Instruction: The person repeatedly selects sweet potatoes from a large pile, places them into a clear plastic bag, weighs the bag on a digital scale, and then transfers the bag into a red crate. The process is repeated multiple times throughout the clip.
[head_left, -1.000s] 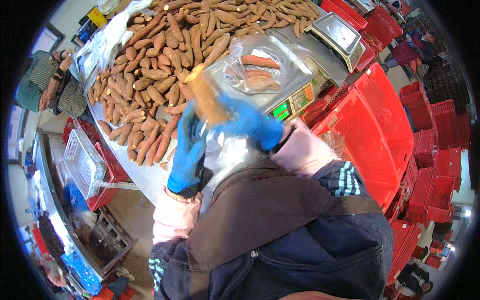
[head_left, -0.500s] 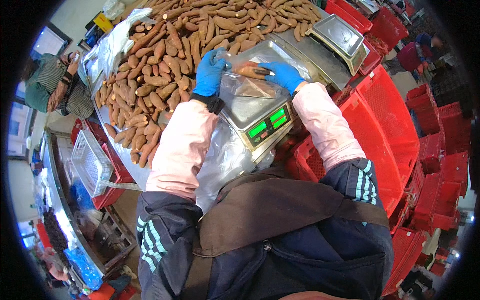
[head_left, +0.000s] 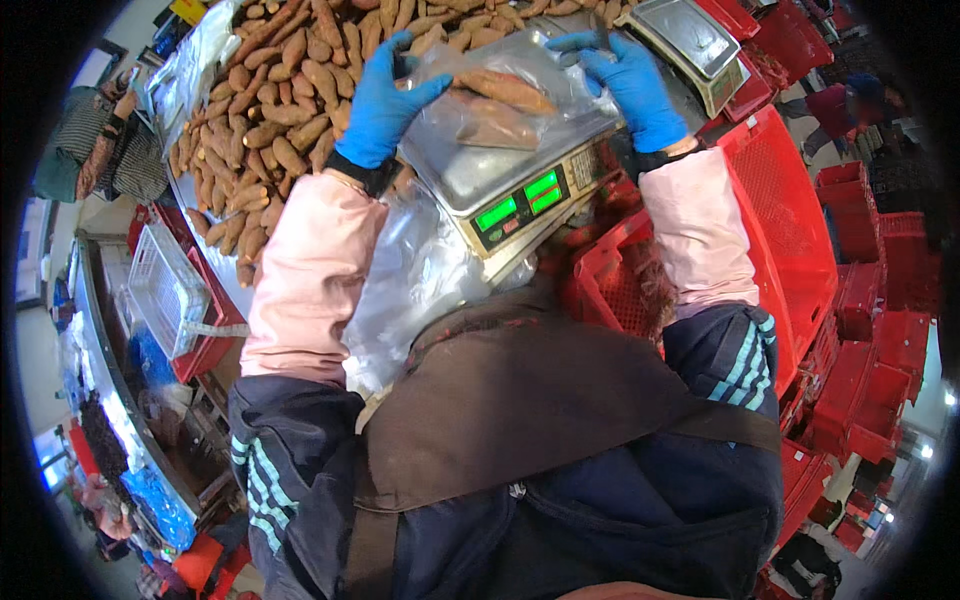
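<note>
A clear plastic bag (head_left: 566,82) lies on the metal pan of a digital scale (head_left: 470,185) with green-lit displays. Inside the bag, or under its film, rests a reddish-brown sweet potato (head_left: 510,90). Just below it shows a second brownish shape; I cannot tell whether it is another sweet potato or a reflection. My left hand (head_left: 385,105), in a blue glove, is at the bag's left side, thumb and fingers apart. My right hand (head_left: 635,95), gloved alike, is at the bag's right with its fingers spread. A dark narrow thing shows behind its fingertips, too blurred to name.
A large heap of sweet potatoes (head_left: 275,120) covers the table beyond and left of the scale. Another scale (head_left: 690,40) stands at the far right. Red crates (head_left: 780,200) line my right side. A white basket (head_left: 165,290) and a person (head_left: 85,150) are at left.
My right hand has let go of the sweet potato, which now lies on the scale with the bag. Both hands have moved apart, and the view has shifted.
</note>
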